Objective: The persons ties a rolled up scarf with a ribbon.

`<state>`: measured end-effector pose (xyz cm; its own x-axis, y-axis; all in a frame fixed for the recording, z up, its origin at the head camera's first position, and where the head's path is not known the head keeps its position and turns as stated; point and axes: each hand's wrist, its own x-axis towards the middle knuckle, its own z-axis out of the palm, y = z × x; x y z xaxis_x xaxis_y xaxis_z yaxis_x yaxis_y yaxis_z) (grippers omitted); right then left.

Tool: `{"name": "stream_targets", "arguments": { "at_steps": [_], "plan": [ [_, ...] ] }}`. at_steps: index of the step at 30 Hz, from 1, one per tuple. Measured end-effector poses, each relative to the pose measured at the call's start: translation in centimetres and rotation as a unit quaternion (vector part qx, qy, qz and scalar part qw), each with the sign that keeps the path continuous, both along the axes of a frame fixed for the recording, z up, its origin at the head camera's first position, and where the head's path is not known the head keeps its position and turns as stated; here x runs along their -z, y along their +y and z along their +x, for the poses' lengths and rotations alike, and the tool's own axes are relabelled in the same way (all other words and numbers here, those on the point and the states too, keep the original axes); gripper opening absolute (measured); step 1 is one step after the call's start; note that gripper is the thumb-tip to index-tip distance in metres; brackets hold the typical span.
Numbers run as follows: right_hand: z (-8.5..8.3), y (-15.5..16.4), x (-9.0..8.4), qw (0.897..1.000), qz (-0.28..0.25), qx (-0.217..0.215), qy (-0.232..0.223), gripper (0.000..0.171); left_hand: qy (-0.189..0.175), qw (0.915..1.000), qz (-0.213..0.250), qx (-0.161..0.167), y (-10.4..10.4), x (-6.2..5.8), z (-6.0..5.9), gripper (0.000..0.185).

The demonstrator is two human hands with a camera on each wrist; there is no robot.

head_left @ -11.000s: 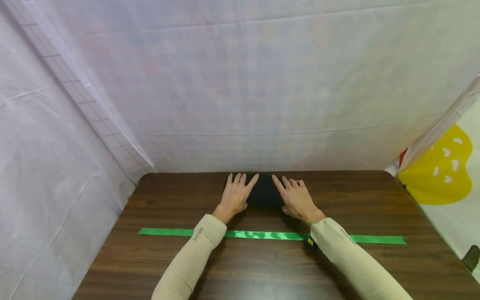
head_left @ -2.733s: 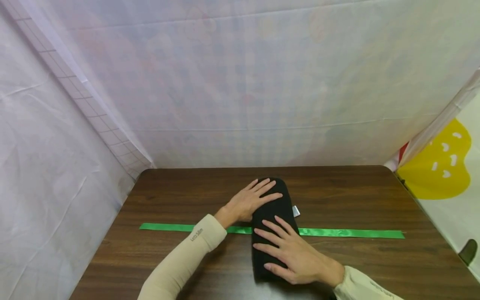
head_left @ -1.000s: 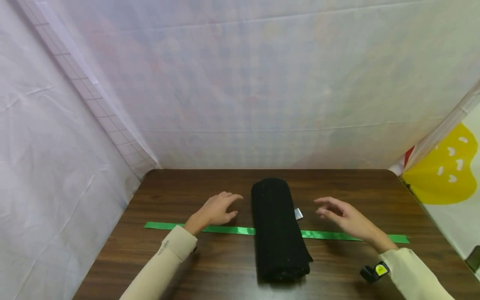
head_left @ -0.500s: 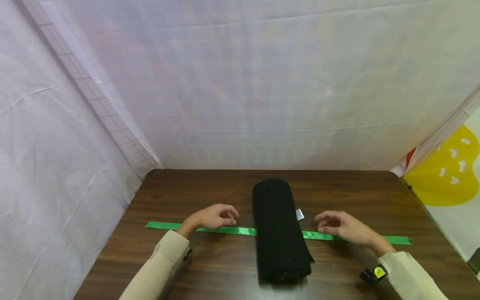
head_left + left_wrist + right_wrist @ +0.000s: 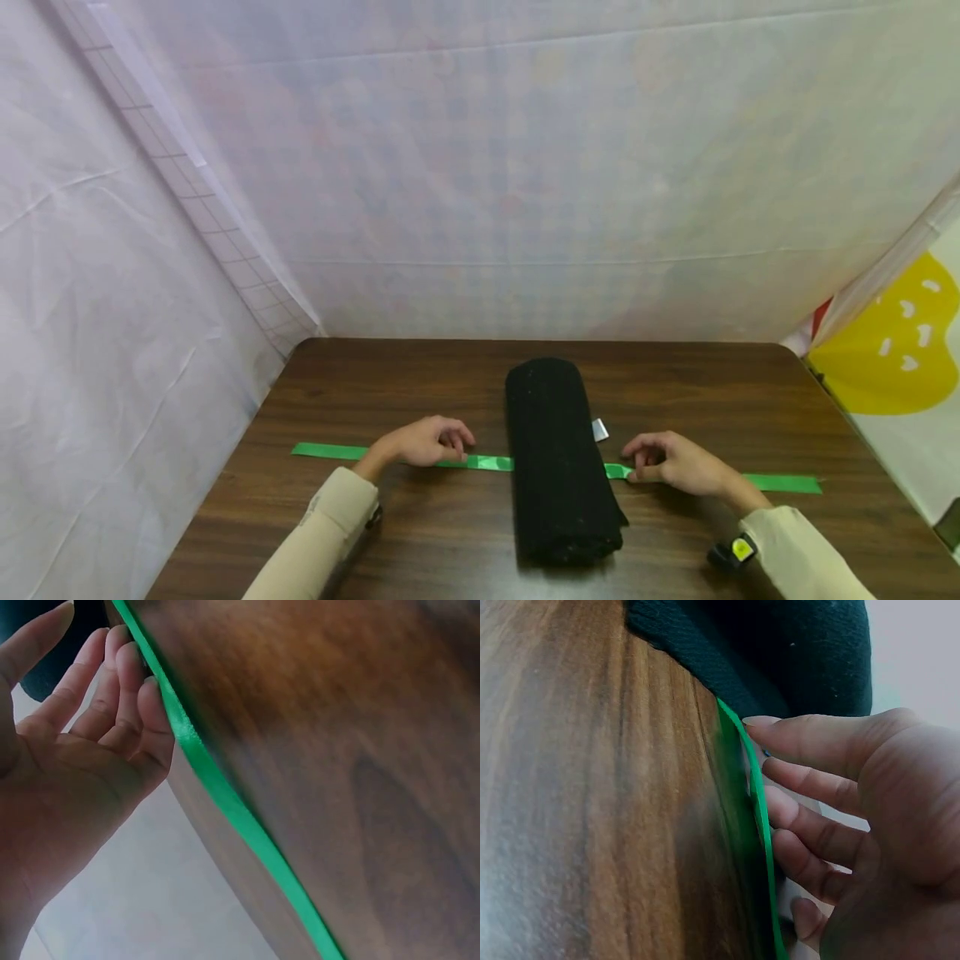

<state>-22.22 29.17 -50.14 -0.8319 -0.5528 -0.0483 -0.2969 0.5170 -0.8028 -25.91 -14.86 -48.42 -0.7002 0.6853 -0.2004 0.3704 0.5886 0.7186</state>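
Wood table (image 5: 750, 392): both hands (image 5: 423, 442) (image 5: 675, 462) pinch green ribbon (image 5: 330, 452) beside black roll (image 5: 555, 450); tag unreadable.

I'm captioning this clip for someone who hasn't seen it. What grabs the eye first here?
A black rolled cloth lies mid-table on the dark wooden table, across a bright green ribbon that runs left to right beneath it. The left hand and the right hand touch the ribbon on either side of the roll. A yellow shape shows at far right.
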Motion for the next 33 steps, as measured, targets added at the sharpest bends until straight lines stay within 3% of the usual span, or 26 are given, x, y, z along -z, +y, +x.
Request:
{"name": "stream_targets", "arguments": {
  "at_steps": [5,10,16,25,33],
  "plan": [
    [0.1,-0.3,0.2,1.0,-0.004,0.007,-0.011,0.025,-0.019,0.9996,0.011,-0.016,0.0,0.3,0.1,0.024],
    [0.1,-0.4,0.4,1.0,0.012,0.008,0.008,0.023,-0.025,0.9991,0.025,-0.024,0.2,0.6,0.2,0.028],
    [-0.1,-1.0,0.3,0.999,0.042,0.019,0.029,0.024,-0.004,0.9995,0.012,-0.029,0.4,0.8,0.2,0.025],
    [-0.1,-1.4,0.0,0.999,0.019,0.024,-0.022,0.026,0.022,0.9993,-0.012,-0.029,0.8,0.9,0.4,0.012],
    [-0.2,-1.0,-0.2,0.999,0.011,0.038,-0.019,0.027,0.062,0.9977,-0.026,-0.004,1.0,0.7,0.6,0.009]
  ]
}}
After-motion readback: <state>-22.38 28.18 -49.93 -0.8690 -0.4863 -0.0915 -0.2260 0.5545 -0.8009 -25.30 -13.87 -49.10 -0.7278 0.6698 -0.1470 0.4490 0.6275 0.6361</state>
